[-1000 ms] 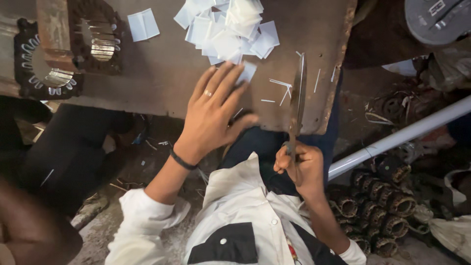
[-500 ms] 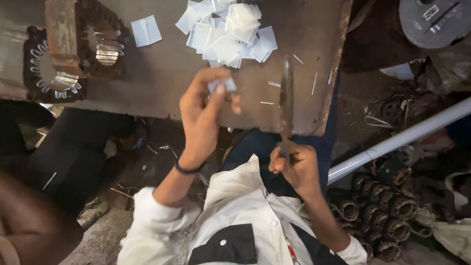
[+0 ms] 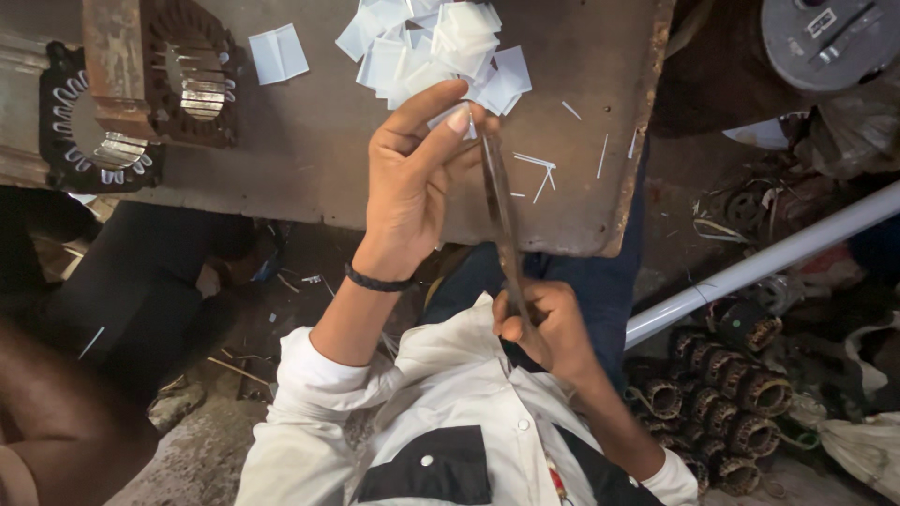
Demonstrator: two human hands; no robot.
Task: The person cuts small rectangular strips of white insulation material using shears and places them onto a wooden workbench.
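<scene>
Left hand point(image 3: 412, 178) pinching white paper slip point(image 3: 450, 114) | right hand point(image 3: 548, 323) gripping long blade point(image 3: 502, 211), probably trimming | pile point(image 3: 436, 52) lying at tabletop point(image 3: 309, 159) far edge.

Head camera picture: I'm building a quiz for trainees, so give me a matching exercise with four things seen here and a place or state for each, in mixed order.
Things:
1. left hand
2. right hand
3. pile of white paper pieces
4. white pipe

Places or states:
A. heaped at the far edge of the metal table
B. grips the near end of a long thin metal strip
C. runs slanted beside the table, over the coils on the floor
D. pinches a small white paper piece at the strip's far end

Pairs: 1-D, 2-B, 3-A, 4-C
</scene>
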